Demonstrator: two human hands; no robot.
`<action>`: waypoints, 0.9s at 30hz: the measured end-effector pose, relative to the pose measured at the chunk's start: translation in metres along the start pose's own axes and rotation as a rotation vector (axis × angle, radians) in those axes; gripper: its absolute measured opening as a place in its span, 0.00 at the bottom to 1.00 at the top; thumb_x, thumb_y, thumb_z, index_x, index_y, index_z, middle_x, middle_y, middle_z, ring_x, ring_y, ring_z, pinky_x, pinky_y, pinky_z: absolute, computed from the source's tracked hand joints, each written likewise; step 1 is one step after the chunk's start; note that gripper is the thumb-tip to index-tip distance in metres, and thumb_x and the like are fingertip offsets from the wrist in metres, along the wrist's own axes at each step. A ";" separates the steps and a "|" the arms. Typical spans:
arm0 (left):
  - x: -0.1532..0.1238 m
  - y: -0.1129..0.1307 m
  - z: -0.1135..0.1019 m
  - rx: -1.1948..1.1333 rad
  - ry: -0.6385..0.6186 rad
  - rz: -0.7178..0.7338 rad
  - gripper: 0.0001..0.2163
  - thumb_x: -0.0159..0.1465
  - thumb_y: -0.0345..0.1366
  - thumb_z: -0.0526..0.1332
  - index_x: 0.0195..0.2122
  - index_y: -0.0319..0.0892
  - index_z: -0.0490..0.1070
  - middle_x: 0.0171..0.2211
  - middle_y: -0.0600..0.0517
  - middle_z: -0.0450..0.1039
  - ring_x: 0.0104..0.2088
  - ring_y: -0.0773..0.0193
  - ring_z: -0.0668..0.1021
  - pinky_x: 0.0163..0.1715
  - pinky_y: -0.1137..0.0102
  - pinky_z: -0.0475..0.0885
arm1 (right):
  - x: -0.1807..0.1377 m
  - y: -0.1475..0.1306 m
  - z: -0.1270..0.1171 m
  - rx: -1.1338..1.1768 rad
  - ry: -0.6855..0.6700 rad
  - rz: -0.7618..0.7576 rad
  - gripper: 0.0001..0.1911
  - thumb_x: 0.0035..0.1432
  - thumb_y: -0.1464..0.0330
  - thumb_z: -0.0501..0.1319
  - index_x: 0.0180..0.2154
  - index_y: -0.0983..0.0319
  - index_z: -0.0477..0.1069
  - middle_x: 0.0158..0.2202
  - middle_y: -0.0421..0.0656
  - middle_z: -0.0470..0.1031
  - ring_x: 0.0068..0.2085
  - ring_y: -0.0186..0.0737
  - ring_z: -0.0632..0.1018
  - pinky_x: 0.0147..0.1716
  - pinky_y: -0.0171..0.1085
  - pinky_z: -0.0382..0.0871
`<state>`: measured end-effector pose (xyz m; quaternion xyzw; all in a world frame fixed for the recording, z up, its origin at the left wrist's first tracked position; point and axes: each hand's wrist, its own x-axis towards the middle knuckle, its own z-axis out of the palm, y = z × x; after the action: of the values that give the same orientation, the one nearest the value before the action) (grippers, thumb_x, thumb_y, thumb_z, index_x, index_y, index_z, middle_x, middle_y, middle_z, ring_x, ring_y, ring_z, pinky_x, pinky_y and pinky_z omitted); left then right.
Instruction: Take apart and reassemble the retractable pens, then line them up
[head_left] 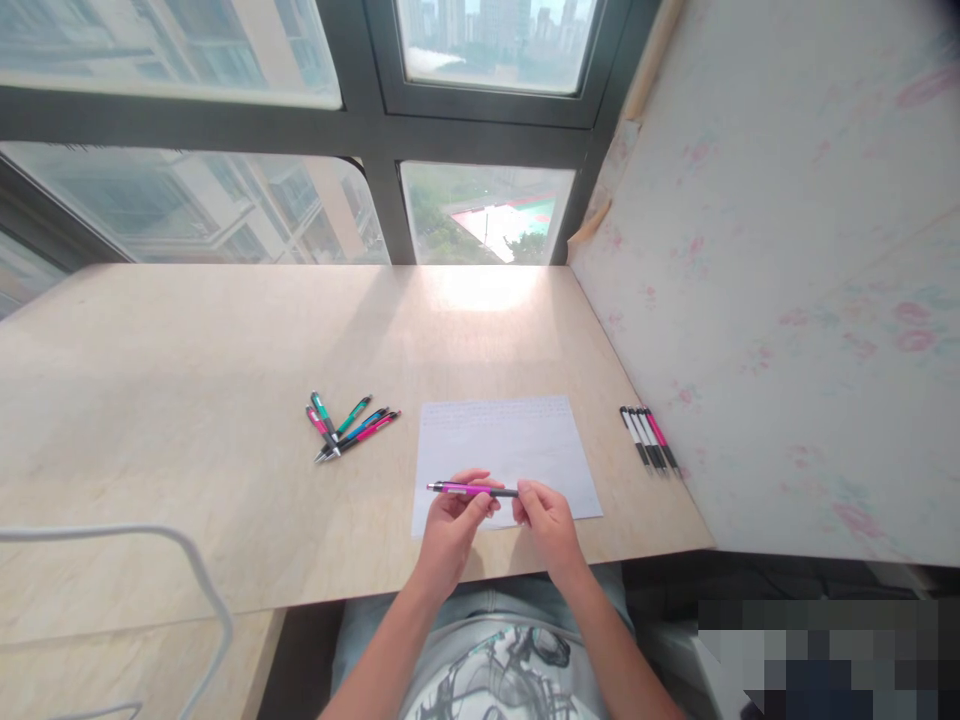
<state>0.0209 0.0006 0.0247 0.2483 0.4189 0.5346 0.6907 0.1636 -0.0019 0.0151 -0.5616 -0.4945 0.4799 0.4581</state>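
A purple ballpoint pen (pixel 463 489) with a black grip lies level between my hands, above the lower part of a sheet of paper (pixel 502 445). My left hand (pixel 456 508) is closed on the pen's purple barrel, thumb in front. At the black grip end, the fingers of my right hand (pixel 541 510) pinch the pen; its tip is hidden by them. Small handwriting covers the top lines of the sheet. Left of the paper sits a loose pile of several pens (pixel 352 430) in green, pink and blue.
At the table's right edge, several pens (pixel 649 440), white ones and a pink one, lie side by side near the flowered wall (pixel 765 300). A white cable (pixel 191 560) curves over the table (pixel 225 400) at the lower left. Windows (pixel 487 210) stand behind the table.
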 end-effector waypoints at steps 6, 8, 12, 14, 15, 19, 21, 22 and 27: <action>0.001 -0.005 0.003 -0.040 0.080 -0.018 0.09 0.53 0.36 0.71 0.33 0.38 0.77 0.30 0.48 0.78 0.27 0.67 0.75 0.32 0.72 0.71 | -0.002 -0.002 -0.003 -0.158 0.003 -0.150 0.24 0.66 0.58 0.49 0.19 0.60 0.61 0.19 0.38 0.62 0.24 0.34 0.66 0.27 0.34 0.58; 0.002 -0.006 0.004 -0.079 0.115 -0.028 0.10 0.53 0.36 0.71 0.33 0.38 0.77 0.29 0.50 0.78 0.26 0.69 0.75 0.31 0.73 0.70 | -0.002 -0.004 -0.005 -0.241 -0.021 -0.253 0.22 0.67 0.61 0.50 0.21 0.60 0.63 0.21 0.39 0.64 0.26 0.35 0.67 0.29 0.35 0.60; 0.002 -0.006 0.005 -0.129 0.165 -0.045 0.10 0.52 0.36 0.72 0.32 0.38 0.76 0.30 0.50 0.78 0.26 0.71 0.75 0.31 0.74 0.70 | 0.000 -0.008 -0.010 -0.296 -0.076 -0.376 0.15 0.65 0.65 0.53 0.27 0.61 0.69 0.25 0.41 0.68 0.29 0.36 0.69 0.30 0.35 0.63; 0.002 -0.005 0.005 -0.143 0.181 -0.043 0.10 0.52 0.36 0.72 0.33 0.38 0.76 0.31 0.49 0.78 0.27 0.70 0.75 0.31 0.74 0.70 | 0.000 -0.009 -0.011 -0.270 -0.084 -0.385 0.11 0.64 0.67 0.55 0.31 0.60 0.71 0.29 0.43 0.72 0.31 0.37 0.71 0.30 0.35 0.65; 0.002 -0.005 0.005 -0.147 0.184 -0.039 0.10 0.52 0.36 0.72 0.33 0.38 0.76 0.31 0.49 0.78 0.27 0.70 0.75 0.31 0.74 0.71 | 0.001 -0.009 -0.011 -0.256 -0.084 -0.384 0.09 0.63 0.67 0.55 0.32 0.60 0.72 0.31 0.44 0.73 0.32 0.38 0.72 0.30 0.35 0.65; 0.002 -0.004 0.003 -0.136 0.149 -0.038 0.09 0.53 0.36 0.71 0.33 0.39 0.76 0.32 0.48 0.79 0.28 0.68 0.77 0.32 0.73 0.71 | 0.002 -0.009 -0.010 -0.209 -0.057 -0.352 0.06 0.61 0.67 0.58 0.36 0.59 0.73 0.34 0.45 0.75 0.34 0.39 0.74 0.29 0.35 0.67; 0.003 -0.004 0.002 -0.128 0.105 -0.045 0.10 0.53 0.36 0.71 0.34 0.39 0.77 0.33 0.48 0.79 0.29 0.68 0.77 0.32 0.73 0.71 | 0.003 -0.008 -0.011 -0.182 -0.043 -0.329 0.06 0.60 0.66 0.59 0.36 0.59 0.74 0.34 0.45 0.76 0.35 0.39 0.75 0.28 0.35 0.68; 0.003 -0.004 0.002 -0.125 0.086 -0.047 0.10 0.53 0.36 0.71 0.34 0.39 0.77 0.33 0.47 0.79 0.29 0.67 0.77 0.32 0.73 0.71 | 0.004 -0.008 -0.012 -0.173 -0.044 -0.317 0.07 0.60 0.65 0.59 0.35 0.59 0.74 0.34 0.44 0.76 0.35 0.39 0.75 0.29 0.35 0.68; 0.004 -0.005 0.001 -0.088 0.027 -0.063 0.09 0.53 0.36 0.71 0.34 0.39 0.78 0.34 0.47 0.79 0.31 0.66 0.78 0.34 0.71 0.72 | 0.005 -0.003 -0.014 -0.171 -0.056 -0.233 0.20 0.64 0.59 0.54 0.23 0.61 0.71 0.23 0.41 0.72 0.28 0.36 0.72 0.28 0.35 0.64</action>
<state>0.0248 0.0027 0.0202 0.1972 0.4120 0.5336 0.7118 0.1775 0.0030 0.0197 -0.5237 -0.6078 0.3952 0.4474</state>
